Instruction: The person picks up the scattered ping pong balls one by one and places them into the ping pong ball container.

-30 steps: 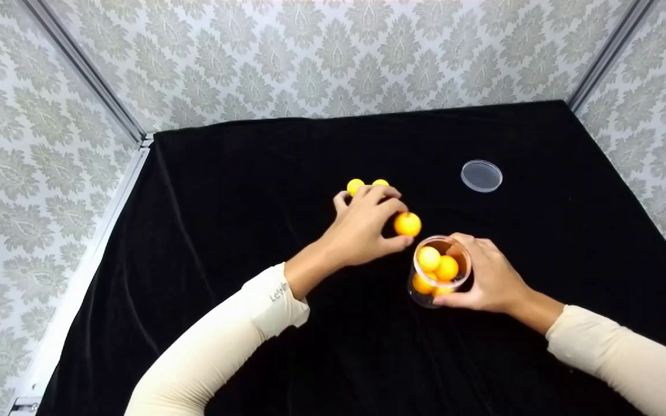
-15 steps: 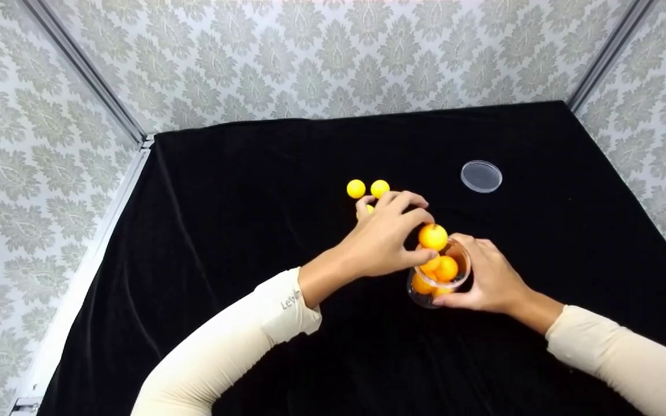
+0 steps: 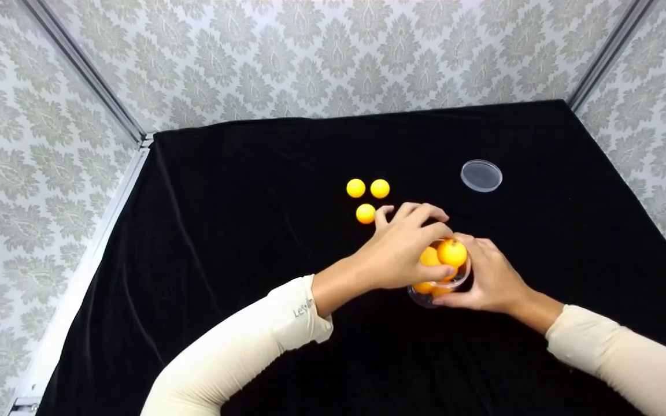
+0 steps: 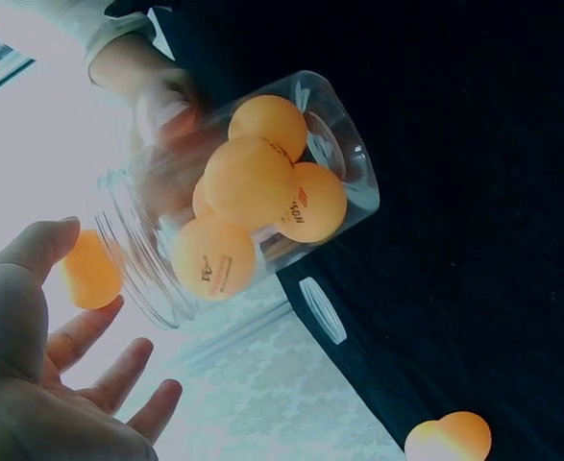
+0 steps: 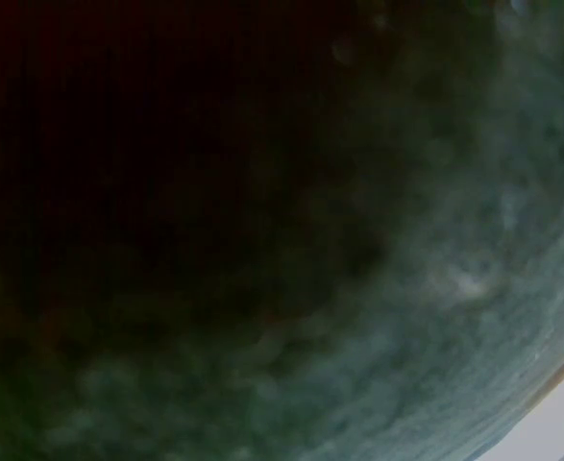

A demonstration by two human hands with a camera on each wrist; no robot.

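My left hand [image 3: 399, 248] pinches an orange ping-pong ball [image 3: 452, 253] between thumb and index finger, right at the mouth of a clear plastic jar [image 4: 344, 144]. The other fingers of that hand are spread apart. Around the jar's side my right hand [image 3: 492, 280] is wrapped, holding it on the black cloth. Several orange balls [image 4: 253, 182] with printed marks lie inside the jar, as the left wrist view shows. Three loose balls [image 3: 366, 214] rest on the cloth beyond the left hand. The right wrist view is dark and blurred.
A round clear lid [image 3: 481, 176] lies on the black cloth [image 3: 263, 190], further back on the right. Patterned walls [image 3: 333, 58] with metal corner rails enclose the far edge and sides.
My left hand has carried the pinched ball right and toward me, from beside the jar to over its mouth. The three loose balls are now uncovered. My right hand and the jar stay put.
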